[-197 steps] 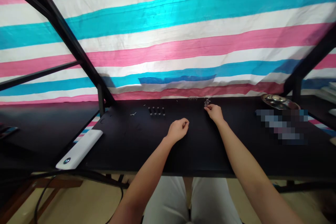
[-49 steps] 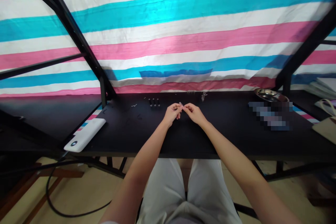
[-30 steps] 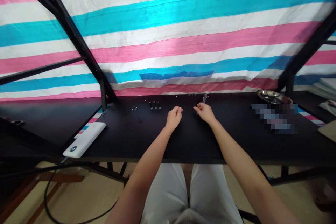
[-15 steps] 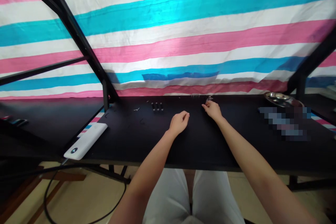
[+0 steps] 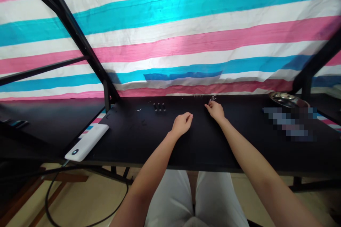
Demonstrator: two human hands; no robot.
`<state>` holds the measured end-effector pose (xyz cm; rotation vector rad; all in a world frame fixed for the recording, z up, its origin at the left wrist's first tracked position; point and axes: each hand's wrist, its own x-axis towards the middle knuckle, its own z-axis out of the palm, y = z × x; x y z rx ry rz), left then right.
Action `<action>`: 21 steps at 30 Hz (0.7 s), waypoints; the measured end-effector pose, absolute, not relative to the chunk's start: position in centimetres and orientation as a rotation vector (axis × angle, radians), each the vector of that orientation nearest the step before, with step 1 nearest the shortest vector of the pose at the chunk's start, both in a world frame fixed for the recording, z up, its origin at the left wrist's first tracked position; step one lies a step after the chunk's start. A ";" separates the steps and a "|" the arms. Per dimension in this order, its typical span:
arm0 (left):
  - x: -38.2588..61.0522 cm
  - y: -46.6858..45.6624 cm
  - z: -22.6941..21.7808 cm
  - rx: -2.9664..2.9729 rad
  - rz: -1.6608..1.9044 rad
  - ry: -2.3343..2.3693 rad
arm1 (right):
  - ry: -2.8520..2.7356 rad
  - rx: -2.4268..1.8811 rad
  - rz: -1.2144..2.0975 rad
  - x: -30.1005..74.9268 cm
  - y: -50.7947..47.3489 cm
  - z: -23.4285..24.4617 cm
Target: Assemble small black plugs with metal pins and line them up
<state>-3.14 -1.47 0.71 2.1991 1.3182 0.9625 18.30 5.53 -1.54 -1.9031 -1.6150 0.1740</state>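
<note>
My left hand [image 5: 182, 123] rests on the black table [image 5: 202, 142] near its middle, fingers curled in a loose fist around something too small to make out. My right hand [image 5: 215, 110] reaches toward the far edge, its fingertips pinched at a small pile of tiny metal parts [image 5: 212, 98]. A short row of small dark pieces [image 5: 197, 96] lies just left of that pile. Three small black cylinders [image 5: 159, 106] stand in a row farther left, apart from both hands.
A white power bank [image 5: 86, 142] lies at the table's left front corner with a cable hanging to the floor. A metal dish [image 5: 287, 98] sits at the far right. Black frame bars [image 5: 77, 42] rise at both sides before a striped tarp [image 5: 186, 35].
My hands were together at mid-table, pinching a small part. They have separated: the right hand has reached out to the pile at the far edge, the left has stayed curled at the middle.
</note>
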 end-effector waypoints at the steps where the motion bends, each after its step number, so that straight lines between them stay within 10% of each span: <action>1: -3.1 -1.5 0.7 2.199 0.958 1.321 | -1.616 -1.894 0.180 18.3 5.5 -1.5; 21: -3.3 -1.3 0.7 2.172 0.950 1.350 | -1.472 -2.029 0.191 20.4 4.7 -1.8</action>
